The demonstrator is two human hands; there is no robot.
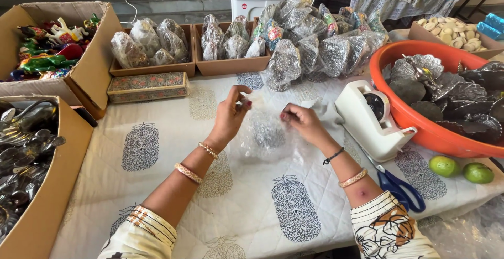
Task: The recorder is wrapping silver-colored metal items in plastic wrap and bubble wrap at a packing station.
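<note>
My left hand [231, 113] pinches the top edge of a clear bubble-wrap sheet [257, 143] wrapped around a small silver metal ornament [266, 131]. My right hand [303, 123] grips the same wrap on its right side. The bundle rests on the white printed tablecloth [157, 185] between my hands. A white tape dispenser [370, 120] stands just right of my right hand.
Blue-handled scissors [401, 188] lie by my right forearm, two limes [461, 168] beyond. An orange tub [420, 127] holds silver ornaments. Wrapped bundles [310, 43] fill brown trays [231, 65] at the back. Cardboard boxes [52, 196] stand at left, with a painted box [148, 86].
</note>
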